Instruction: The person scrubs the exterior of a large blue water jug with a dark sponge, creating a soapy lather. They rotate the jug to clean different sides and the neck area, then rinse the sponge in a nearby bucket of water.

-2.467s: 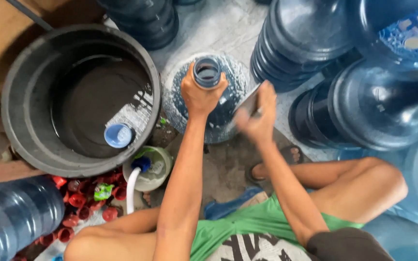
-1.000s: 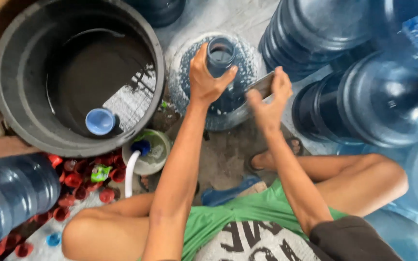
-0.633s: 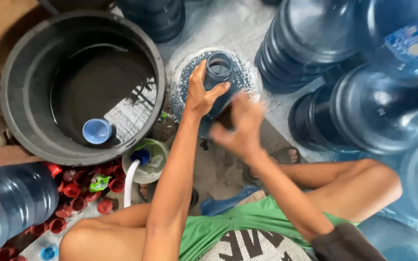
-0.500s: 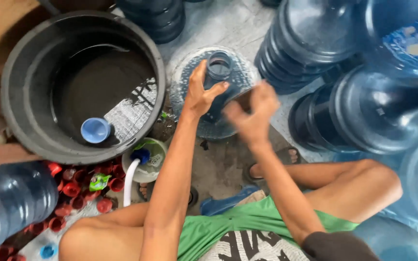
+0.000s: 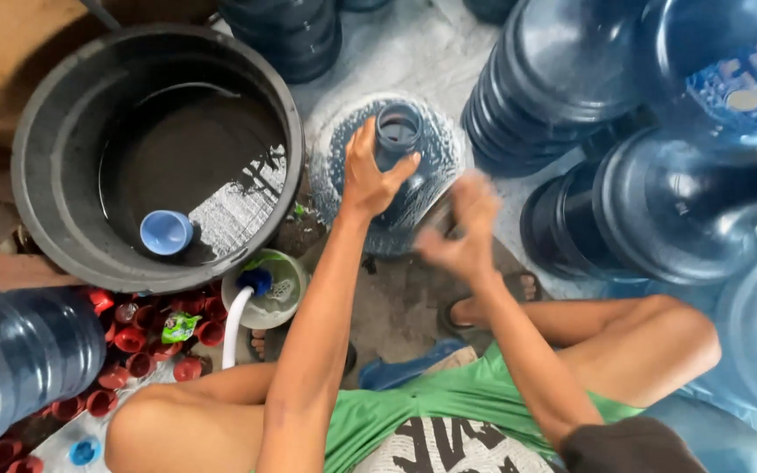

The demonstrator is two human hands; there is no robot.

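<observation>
A large blue water bottle [image 5: 413, 188] stands upright on the wet floor in front of me, its shoulder covered in foam. My left hand [image 5: 370, 175] grips the bottle's open neck [image 5: 399, 130]. My right hand [image 5: 462, 226] is at the bottle's right side, low down, and is blurred by motion. I cannot tell whether it holds anything.
A big black tub [image 5: 72, 114] of water with a blue cup [image 5: 166, 232] floating in it sits at left. Near my knee are a small green bowl [image 5: 284, 289] with a white hose [image 5: 234, 324] and several red caps [image 5: 137, 342]. More large blue bottles [image 5: 571, 79] crowd the right and top.
My right hand has kept moving up and down along the bottle's right side and is now lower. My left hand has stayed on the neck.
</observation>
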